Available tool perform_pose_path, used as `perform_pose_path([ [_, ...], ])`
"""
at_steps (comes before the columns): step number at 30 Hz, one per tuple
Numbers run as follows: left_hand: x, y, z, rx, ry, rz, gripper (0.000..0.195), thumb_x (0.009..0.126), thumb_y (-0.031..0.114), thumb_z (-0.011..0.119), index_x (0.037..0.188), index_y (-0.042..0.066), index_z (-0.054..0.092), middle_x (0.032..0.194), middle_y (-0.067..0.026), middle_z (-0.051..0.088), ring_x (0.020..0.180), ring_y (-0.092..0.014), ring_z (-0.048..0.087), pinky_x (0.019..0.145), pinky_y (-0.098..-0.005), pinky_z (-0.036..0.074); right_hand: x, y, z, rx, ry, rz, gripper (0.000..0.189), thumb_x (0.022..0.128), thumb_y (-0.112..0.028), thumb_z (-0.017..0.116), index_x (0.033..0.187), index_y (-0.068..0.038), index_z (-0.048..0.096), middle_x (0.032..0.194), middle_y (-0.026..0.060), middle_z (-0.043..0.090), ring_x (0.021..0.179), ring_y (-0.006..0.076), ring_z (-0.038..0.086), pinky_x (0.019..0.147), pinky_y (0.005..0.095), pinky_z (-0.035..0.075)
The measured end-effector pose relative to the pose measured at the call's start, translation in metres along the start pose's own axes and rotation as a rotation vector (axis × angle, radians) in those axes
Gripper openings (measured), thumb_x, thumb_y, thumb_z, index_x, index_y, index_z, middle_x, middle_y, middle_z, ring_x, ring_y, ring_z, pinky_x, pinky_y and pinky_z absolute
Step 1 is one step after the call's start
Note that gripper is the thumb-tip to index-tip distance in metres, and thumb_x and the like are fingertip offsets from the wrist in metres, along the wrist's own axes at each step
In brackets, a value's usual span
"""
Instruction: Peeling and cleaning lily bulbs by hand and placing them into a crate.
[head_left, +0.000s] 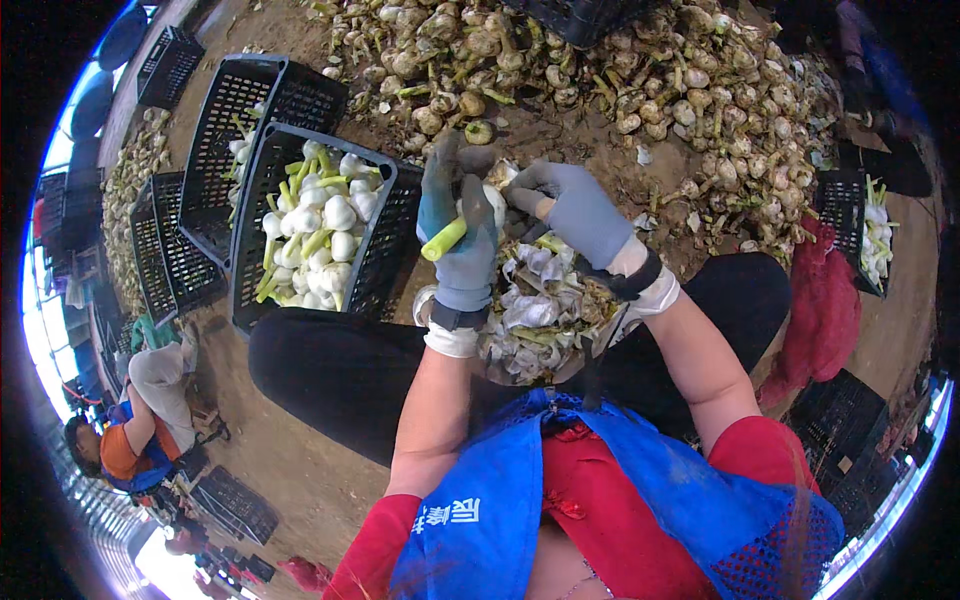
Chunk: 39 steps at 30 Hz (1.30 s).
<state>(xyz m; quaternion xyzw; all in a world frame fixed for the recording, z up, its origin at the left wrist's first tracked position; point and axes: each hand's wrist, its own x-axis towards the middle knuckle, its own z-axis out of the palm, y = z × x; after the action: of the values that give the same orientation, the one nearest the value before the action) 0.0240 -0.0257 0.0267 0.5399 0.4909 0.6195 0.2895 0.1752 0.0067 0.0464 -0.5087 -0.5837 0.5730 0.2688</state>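
Observation:
My left hand (461, 225), in a grey glove, is shut on a garlic bulb (493, 204) whose cut green stem points down and left. At the bulb's right side, the gloved fingers of my right hand (574, 210) pinch at its outer skin. Peeled garlic skins (540, 300) are heaped between my legs, below both hands. Beside my left hand stands a black plastic crate (397, 217) holding cleaned white garlic bulbs (340, 214) with short green stems. Unpeeled garlic bulbs (690, 90) lie piled on the dirt floor beyond my hands.
Another black crate (307, 97) with garlic adjoins the full one. Empty-looking crates (176, 240) stand farther left. At the right are a red mesh sack (821, 315) and a crate of garlic (840, 210). A seated co-worker (142, 420) is at the lower left.

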Motion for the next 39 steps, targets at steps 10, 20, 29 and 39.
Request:
perform_pose_path([
  [10,0.004,0.003,0.005,-0.599,0.06,-0.37,0.052,0.096,0.009,0.054,0.144,0.0,0.037,0.14,-0.0155,0.046,0.125,-0.028,0.052,0.102,-0.0371,0.048,0.001,0.026,0.014,-0.634,0.135,-0.082,0.025,0.085,-0.015,0.067,0.107,-0.003,0.065,0.093,0.0149,0.068,0.086,0.0257,0.068,0.078,0.0343,0.053],
  [20,-0.01,0.005,0.009,-0.422,-0.076,-0.362,0.063,0.085,-0.007,0.06,0.144,0.002,0.039,0.141,-0.0152,0.05,0.125,-0.021,0.053,0.103,-0.0334,0.047,0.006,-0.005,0.013,-0.208,0.184,-0.469,0.02,0.085,-0.019,0.071,0.102,-0.009,0.07,0.101,0.0105,0.068,0.092,0.0302,0.065,0.081,0.0375,0.051],
  [29,-0.009,0.002,0.0,0.083,-0.251,-0.212,0.058,0.089,-0.005,0.057,0.143,-0.003,0.04,0.134,-0.0146,0.056,0.118,-0.018,0.057,0.093,-0.0276,0.051,0.012,0.003,0.008,-0.096,0.121,-0.521,0.019,0.082,-0.012,0.072,0.1,-0.006,0.069,0.096,0.0125,0.068,0.089,0.0309,0.066,0.079,0.038,0.052],
  [39,-0.018,-0.018,-0.002,-0.092,-0.328,-0.346,0.046,0.089,0.004,0.056,0.133,-0.002,0.046,0.123,-0.0105,0.061,0.11,-0.017,0.06,0.094,-0.0289,0.049,0.011,0.01,0.008,-0.258,0.105,-0.435,0.014,0.085,-0.009,0.068,0.099,-0.004,0.069,0.096,0.0114,0.068,0.09,0.0275,0.066,0.081,0.0349,0.051],
])
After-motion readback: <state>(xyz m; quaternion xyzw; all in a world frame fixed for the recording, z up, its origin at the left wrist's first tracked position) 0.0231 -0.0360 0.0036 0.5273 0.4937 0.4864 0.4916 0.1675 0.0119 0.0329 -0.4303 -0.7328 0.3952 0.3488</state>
